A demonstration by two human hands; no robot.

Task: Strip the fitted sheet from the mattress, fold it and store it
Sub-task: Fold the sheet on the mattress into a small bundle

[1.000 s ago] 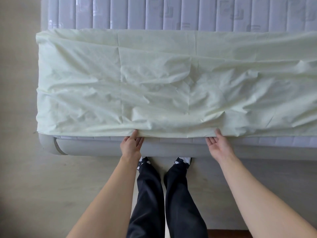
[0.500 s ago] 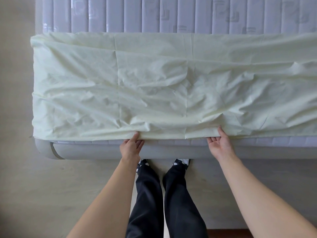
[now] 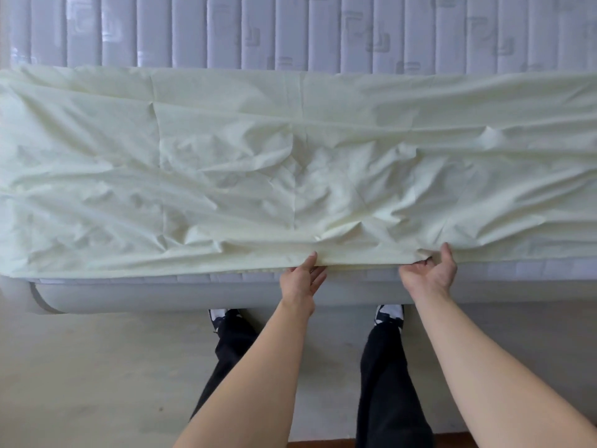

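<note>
The pale yellow fitted sheet (image 3: 290, 163) lies as a long, wrinkled band folded across the quilted white mattress (image 3: 290, 30). My left hand (image 3: 302, 281) pinches the sheet's near edge, thumb on top and fingers underneath. A little to the right, my right hand (image 3: 431, 273) holds the same edge palm-up, its thumb over the fabric and its fingertips tucked beneath. Between the two hands the edge is lifted slightly off the mattress.
The grey bed frame (image 3: 161, 294) runs along the mattress's near side, with its rounded corner at the left. I stand against it on a beige floor (image 3: 97, 383), legs in dark trousers and feet apart. The sheet runs past the right edge of the view.
I have shifted right along the bed, so the sheet's left end now reaches the frame's edge. My feet have spread apart and my hands are closer together on the near edge.
</note>
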